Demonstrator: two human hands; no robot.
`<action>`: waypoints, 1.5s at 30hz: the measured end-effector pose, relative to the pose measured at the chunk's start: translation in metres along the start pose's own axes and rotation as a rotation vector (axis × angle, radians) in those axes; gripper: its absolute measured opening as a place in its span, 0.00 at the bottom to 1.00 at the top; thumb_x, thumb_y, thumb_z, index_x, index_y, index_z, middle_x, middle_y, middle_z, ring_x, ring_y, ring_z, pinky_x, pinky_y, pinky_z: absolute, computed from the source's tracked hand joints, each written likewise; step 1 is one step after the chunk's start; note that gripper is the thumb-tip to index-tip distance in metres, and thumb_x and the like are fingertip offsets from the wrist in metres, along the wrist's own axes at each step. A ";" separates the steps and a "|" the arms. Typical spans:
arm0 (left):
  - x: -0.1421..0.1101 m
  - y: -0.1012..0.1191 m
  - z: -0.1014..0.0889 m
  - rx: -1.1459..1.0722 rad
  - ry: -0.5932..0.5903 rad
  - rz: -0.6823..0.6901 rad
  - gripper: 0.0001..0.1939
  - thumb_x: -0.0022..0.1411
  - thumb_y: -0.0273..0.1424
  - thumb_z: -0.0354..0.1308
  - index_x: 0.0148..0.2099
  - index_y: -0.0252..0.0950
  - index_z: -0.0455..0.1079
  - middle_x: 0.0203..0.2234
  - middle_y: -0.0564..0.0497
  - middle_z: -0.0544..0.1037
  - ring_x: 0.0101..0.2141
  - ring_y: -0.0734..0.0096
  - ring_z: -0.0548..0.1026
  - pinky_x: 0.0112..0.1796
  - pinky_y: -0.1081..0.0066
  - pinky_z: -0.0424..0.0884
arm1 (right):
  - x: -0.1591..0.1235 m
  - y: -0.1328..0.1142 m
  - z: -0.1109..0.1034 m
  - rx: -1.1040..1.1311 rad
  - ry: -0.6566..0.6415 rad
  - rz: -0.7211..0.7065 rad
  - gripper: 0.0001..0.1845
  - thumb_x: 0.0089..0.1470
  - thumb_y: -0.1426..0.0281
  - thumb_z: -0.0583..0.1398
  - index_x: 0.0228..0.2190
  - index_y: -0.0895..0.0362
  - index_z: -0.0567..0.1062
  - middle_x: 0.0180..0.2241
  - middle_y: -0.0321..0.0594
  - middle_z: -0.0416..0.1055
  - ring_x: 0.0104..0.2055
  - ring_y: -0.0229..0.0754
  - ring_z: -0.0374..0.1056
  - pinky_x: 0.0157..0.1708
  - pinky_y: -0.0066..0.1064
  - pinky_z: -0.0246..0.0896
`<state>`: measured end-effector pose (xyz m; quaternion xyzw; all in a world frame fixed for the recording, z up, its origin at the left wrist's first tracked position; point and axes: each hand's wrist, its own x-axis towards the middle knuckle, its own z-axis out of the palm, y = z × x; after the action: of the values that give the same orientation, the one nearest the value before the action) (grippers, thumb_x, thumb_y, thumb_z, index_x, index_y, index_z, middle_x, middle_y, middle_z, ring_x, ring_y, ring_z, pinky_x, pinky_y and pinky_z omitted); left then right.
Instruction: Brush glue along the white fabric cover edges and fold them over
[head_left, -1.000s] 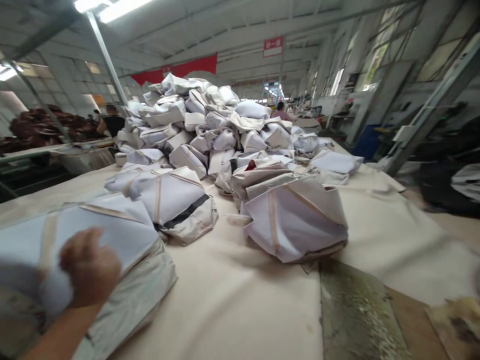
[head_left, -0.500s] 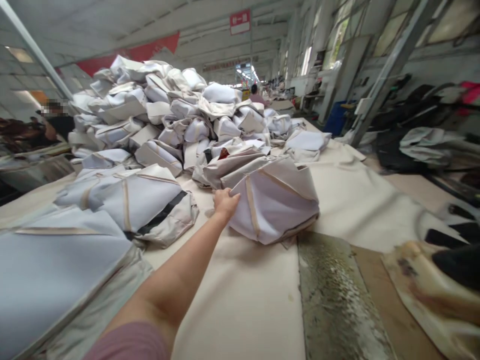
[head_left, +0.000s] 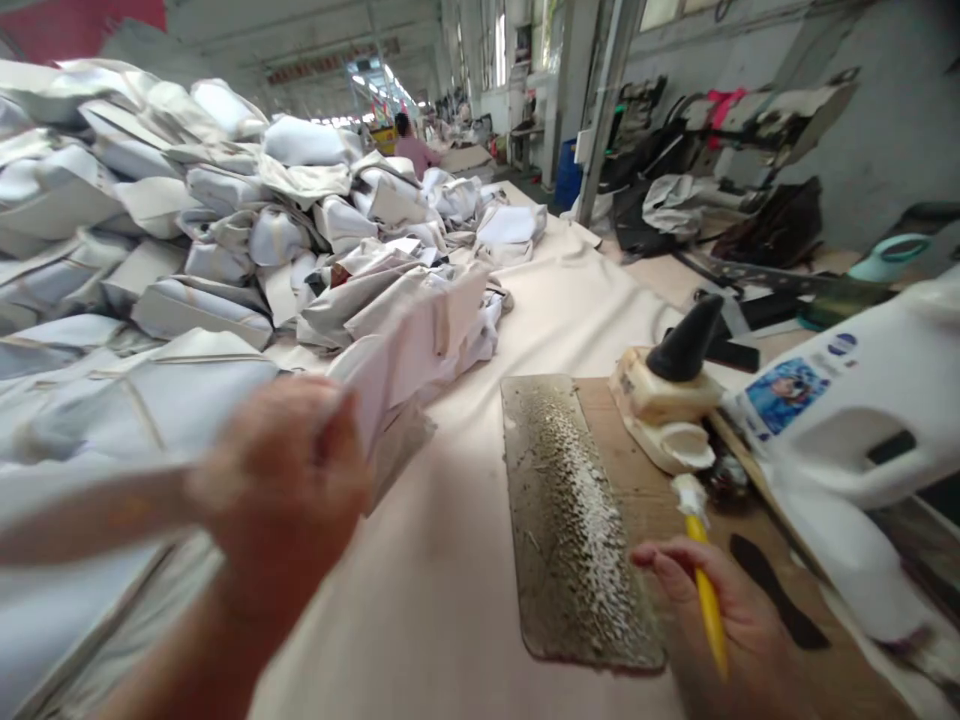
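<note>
My left hand (head_left: 289,480), smeared by motion, is closed on the near edge of a sewn fabric piece (head_left: 420,345) with a pale lining and tan tape. The piece is tilted up off the table, and the fingertips are hidden. At the lower right, my right hand (head_left: 720,600) holds a brush (head_left: 701,570) with a yellow handle and white-coated bristles pointing away from me. Left of that hand lies a grey-brown board (head_left: 570,520) crusted with white residue.
A large heap of similar pieces (head_left: 225,200) covers the left and back. On the right are a cream container with a black cone (head_left: 686,340), a dark flat blade-like tool (head_left: 776,590) and a big white jug (head_left: 862,400). A person (head_left: 412,148) is far back.
The view has swung right and down. My left hand has brought the fabric piece nearer and tilted it up. My right hand with the brush has come into view.
</note>
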<state>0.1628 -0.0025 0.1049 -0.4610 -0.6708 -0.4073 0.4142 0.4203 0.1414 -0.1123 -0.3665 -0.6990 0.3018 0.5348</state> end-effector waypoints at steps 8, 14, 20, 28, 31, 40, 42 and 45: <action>-0.181 0.123 0.093 0.041 -1.421 0.002 0.20 0.59 0.18 0.41 0.45 0.32 0.71 0.39 0.39 0.76 0.39 0.57 0.74 0.36 0.64 0.71 | -0.013 0.009 0.042 -0.017 -0.118 0.070 0.24 0.53 0.54 0.56 0.46 0.56 0.62 0.49 0.54 0.67 0.44 0.49 0.70 0.43 0.40 0.67; -0.116 0.086 0.044 -0.303 -1.448 0.157 0.09 0.58 0.34 0.54 0.39 0.41 0.73 0.37 0.49 0.77 0.36 0.68 0.75 0.39 0.74 0.70 | -0.041 0.024 0.050 -0.174 -0.128 0.168 0.29 0.53 0.53 0.55 0.49 0.59 0.61 0.40 0.51 0.71 0.40 0.52 0.71 0.38 0.42 0.68; -0.042 -0.012 0.113 0.121 -0.986 0.153 0.24 0.59 0.41 0.55 0.56 0.37 0.64 0.59 0.43 0.61 0.58 0.54 0.59 0.57 0.58 0.55 | -0.047 0.011 0.069 -0.190 -0.123 -0.076 0.20 0.57 0.67 0.51 0.50 0.58 0.60 0.40 0.50 0.70 0.37 0.47 0.72 0.35 0.38 0.70; -0.050 -0.058 0.193 0.402 -1.021 -0.012 0.16 0.57 0.25 0.50 0.48 0.33 0.68 0.43 0.41 0.73 0.44 0.60 0.73 0.43 0.68 0.68 | -0.050 0.021 0.061 -0.363 -0.003 -0.542 0.22 0.45 0.85 0.47 0.40 0.55 0.63 0.42 0.48 0.68 0.42 0.47 0.70 0.36 0.37 0.71; -0.043 -0.050 0.190 0.406 -0.980 0.034 0.15 0.57 0.22 0.45 0.42 0.35 0.71 0.40 0.43 0.74 0.43 0.62 0.73 0.43 0.69 0.67 | -0.050 0.036 0.053 -0.442 0.020 -0.559 0.20 0.46 0.86 0.47 0.39 0.55 0.63 0.42 0.48 0.67 0.40 0.45 0.70 0.33 0.35 0.71; -0.046 -0.018 0.211 0.401 -0.896 0.114 0.16 0.61 0.25 0.44 0.47 0.30 0.70 0.44 0.37 0.72 0.47 0.55 0.69 0.47 0.62 0.65 | -0.014 0.048 0.039 -0.684 -0.060 -0.517 0.10 0.55 0.76 0.53 0.39 0.56 0.69 0.36 0.49 0.71 0.37 0.51 0.67 0.35 0.43 0.65; -0.060 -0.007 0.212 0.330 -0.893 0.194 0.21 0.64 0.34 0.46 0.56 0.34 0.65 0.54 0.39 0.65 0.55 0.49 0.61 0.53 0.54 0.59 | 0.009 0.046 0.013 -0.555 -0.071 -0.466 0.10 0.57 0.68 0.55 0.42 0.56 0.69 0.37 0.48 0.71 0.38 0.50 0.67 0.37 0.41 0.65; -0.090 0.011 0.212 0.116 -1.006 0.419 0.27 0.64 0.47 0.44 0.63 0.48 0.55 0.64 0.52 0.51 0.63 0.49 0.42 0.57 0.41 0.41 | 0.059 0.049 -0.035 -0.392 -0.025 -0.214 0.16 0.61 0.64 0.50 0.45 0.57 0.69 0.27 0.41 0.71 0.28 0.42 0.68 0.31 0.33 0.65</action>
<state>0.1558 0.1714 -0.0456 -0.6990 -0.7014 -0.0078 0.1394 0.4544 0.2185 -0.1130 -0.3833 -0.7858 0.1063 0.4736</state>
